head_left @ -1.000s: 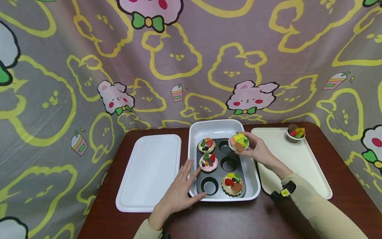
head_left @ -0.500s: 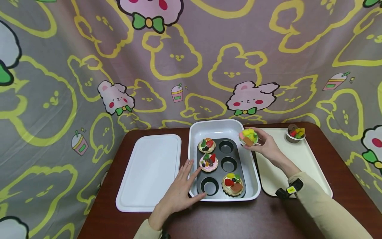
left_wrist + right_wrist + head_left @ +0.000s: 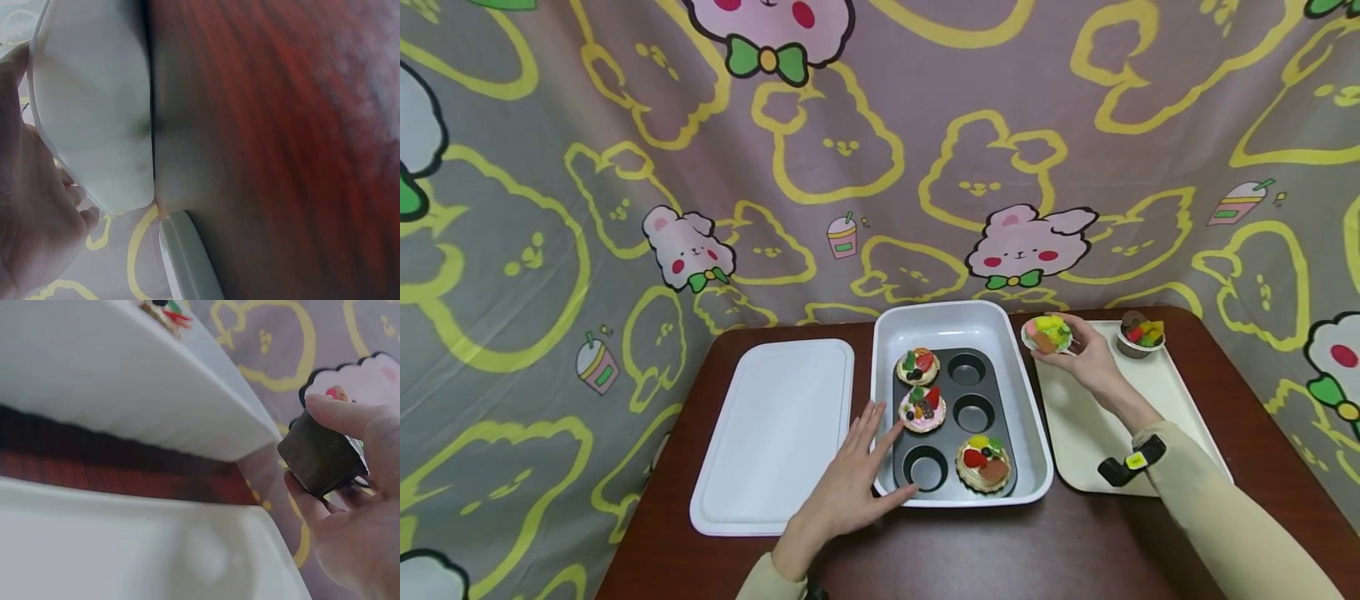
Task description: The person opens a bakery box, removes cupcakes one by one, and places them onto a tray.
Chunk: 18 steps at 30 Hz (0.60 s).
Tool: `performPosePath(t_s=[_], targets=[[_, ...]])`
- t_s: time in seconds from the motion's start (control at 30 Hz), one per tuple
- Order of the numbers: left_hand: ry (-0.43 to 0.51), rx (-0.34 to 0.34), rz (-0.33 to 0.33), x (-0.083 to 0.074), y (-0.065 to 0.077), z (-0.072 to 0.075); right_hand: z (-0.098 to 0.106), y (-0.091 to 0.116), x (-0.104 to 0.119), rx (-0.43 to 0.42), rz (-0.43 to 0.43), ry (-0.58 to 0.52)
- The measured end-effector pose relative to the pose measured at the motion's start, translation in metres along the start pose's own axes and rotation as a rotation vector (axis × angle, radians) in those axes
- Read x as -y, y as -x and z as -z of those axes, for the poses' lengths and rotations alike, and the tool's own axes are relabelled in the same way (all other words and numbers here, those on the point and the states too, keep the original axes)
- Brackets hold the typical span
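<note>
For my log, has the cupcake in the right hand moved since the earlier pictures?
Yes: in the head view, the cupcake went right, past the white pan.

Head cam: above the tub's [image 3: 940, 329] near side, facing forward and down, farthest off, whole tub in. Left wrist: low, rolled sideways, close to tub's outside; shares tub and lid [image 3: 775, 437] with head. Right wrist: low, tilted, right of tub, close over tray [image 3: 1097, 433]; shares tub and tray with head.
</note>
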<state>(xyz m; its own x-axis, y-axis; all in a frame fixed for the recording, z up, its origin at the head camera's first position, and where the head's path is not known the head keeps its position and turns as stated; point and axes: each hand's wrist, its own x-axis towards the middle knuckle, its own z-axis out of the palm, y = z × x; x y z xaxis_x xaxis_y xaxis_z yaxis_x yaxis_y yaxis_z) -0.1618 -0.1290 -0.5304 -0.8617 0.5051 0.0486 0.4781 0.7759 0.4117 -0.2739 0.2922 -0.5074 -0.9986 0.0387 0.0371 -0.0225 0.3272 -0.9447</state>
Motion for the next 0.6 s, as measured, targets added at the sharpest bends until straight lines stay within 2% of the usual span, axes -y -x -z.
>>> performPosePath(t_s=[0.33,0.6], targets=[[0.005,0.012,0.009,0.0,0.0,0.0,0.008,-0.011,-0.018,-0.098,-0.059,0.029],[0.001,0.002,0.008,-0.001,0.0,0.0,0.009,-0.018,-0.031,-0.165,-0.059,0.044]])
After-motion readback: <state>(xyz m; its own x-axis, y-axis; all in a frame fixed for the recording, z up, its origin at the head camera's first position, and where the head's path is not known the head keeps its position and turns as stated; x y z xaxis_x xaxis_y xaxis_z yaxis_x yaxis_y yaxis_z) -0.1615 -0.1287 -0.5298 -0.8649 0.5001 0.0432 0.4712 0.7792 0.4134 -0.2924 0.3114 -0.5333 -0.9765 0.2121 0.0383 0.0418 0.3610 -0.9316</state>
